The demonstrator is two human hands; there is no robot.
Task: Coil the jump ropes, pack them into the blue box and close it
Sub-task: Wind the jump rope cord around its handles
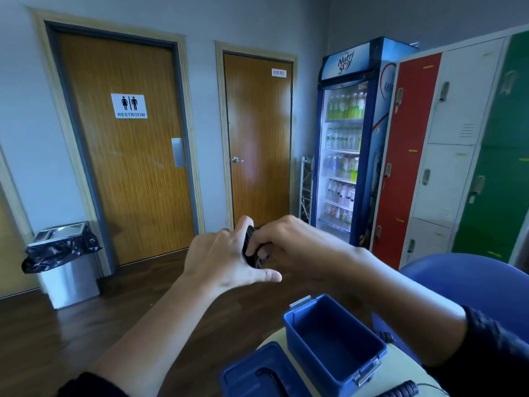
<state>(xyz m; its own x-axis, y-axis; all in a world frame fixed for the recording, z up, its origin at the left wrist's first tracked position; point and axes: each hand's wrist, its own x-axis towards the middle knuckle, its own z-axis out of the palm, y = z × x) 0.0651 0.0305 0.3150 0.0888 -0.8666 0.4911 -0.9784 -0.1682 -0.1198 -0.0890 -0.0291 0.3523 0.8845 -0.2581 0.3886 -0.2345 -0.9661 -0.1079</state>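
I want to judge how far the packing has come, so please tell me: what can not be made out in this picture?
- Head view, jump rope: mostly covered by the left hand and right hand gripping it; its coiling cannot be told.
- Head view, box lid and the black handle on it: cut off by the bottom edge.
- Head view, blue box: its near wall hides part of the inside.

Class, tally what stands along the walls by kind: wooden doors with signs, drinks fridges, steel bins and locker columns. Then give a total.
Brown wooden doors with signs: 2
Blue glass-fronted drinks fridge: 1
Steel bin with black liner: 1
Metal locker columns, red, white, green: 3
Total: 7
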